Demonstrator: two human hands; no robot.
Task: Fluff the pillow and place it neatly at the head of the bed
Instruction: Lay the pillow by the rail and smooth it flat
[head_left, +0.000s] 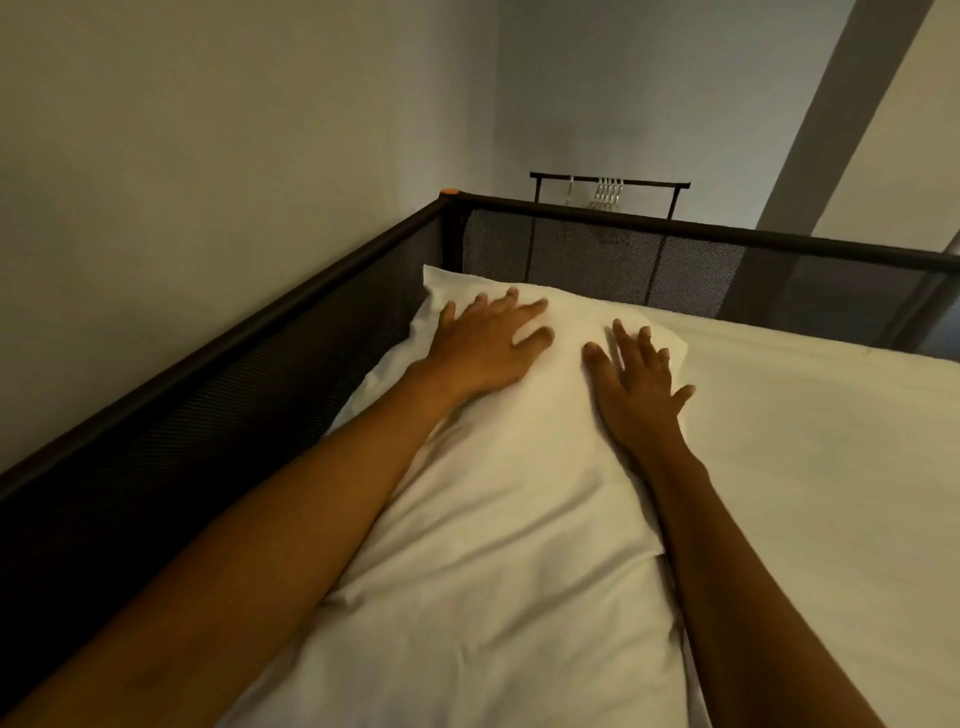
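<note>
A white pillow (519, 447) lies on the white-sheeted bed (810, 441), its far end close to the black mesh end rail (597, 260). My left hand (483, 348) rests flat on the pillow's far left part, fingers spread. My right hand (636, 384) lies flat on the pillow's far right part, fingers apart. Both palms press on the fabric and neither grips it. A second white pillow or fold (467, 649) lies nearer me, partly under my forearms.
A black mesh side rail (218, 374) runs along the left against a pale wall. Behind the end rail stands a black clothes rack (608, 189) with several hangers. A grey beam (852, 104) slants at the right.
</note>
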